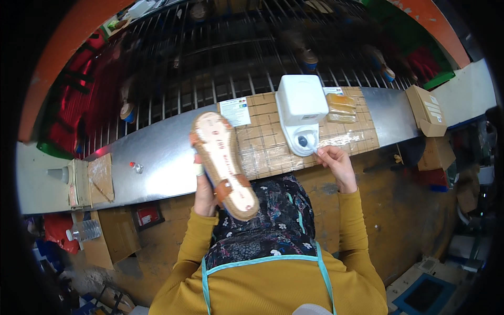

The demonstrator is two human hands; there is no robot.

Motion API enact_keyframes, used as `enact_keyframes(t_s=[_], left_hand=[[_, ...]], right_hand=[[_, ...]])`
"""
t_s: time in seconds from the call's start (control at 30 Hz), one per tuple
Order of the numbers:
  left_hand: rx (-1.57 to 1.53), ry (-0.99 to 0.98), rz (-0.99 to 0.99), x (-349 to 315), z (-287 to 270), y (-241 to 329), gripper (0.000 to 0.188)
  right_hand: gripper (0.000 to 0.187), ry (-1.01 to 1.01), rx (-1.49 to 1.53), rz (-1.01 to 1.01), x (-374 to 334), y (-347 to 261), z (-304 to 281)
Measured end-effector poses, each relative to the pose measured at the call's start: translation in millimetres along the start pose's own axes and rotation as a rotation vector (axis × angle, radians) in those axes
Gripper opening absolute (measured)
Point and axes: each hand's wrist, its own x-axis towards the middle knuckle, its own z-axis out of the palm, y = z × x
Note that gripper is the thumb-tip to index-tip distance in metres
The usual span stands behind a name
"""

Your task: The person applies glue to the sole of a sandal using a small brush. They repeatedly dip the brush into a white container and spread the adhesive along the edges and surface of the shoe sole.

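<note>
My left hand [203, 193] is closed round the edge of a sandal [221, 152], a little above the workbench's near edge. The sandal has a pale insole, brown straps and a woven-looking rim, and its insole faces up. At the front of a white dispenser [303, 97], my right hand [338, 165] has thumb and forefinger pinched together at the rim of its round dish [303, 149]. A dark round spot shows inside that dish. Whatever lies between those fingertips is too small to make out.
Cardboard [260, 137] covers the middle of the metal bench [163, 144]. Amber blocks [341, 108] lie right of the dispenser. A small bottle [136, 167] with a red cap stands left. Beyond run metal rollers [252, 84] carrying several shoes. An open carton [426, 111] sits right.
</note>
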Motion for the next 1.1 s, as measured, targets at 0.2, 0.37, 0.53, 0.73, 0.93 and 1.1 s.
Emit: enact_keyframes(t_s=[0.2,0.37,0.53,0.73,0.93,1.1], left_hand=[[0.048,-0.183,-0.024,6,40,15,0.072],[0.273,-0.219,0.156,-1,44,27,0.083],[0.332,-0.175,0.225,-12,30,24,0.074],[0.511,-0.126,0.322,-15,21,27,0.073],[0.598,-0.132,0.38,-14,23,32,0.073],[0.584,-0.141,0.345,-11,16,28,0.072]], right_hand=[[0.016,0.354,-0.424,-0.878,-33,-87,87],[0.02,0.204,-0.27,-0.827,-49,-81,123],[0.018,0.157,-0.181,-0.81,-39,-70,142],[0.017,0.141,-0.228,-0.807,-33,-74,150],[0.017,0.159,-0.274,-0.804,-28,-83,152],[0.019,0.202,-0.32,-0.87,-24,-82,153]])
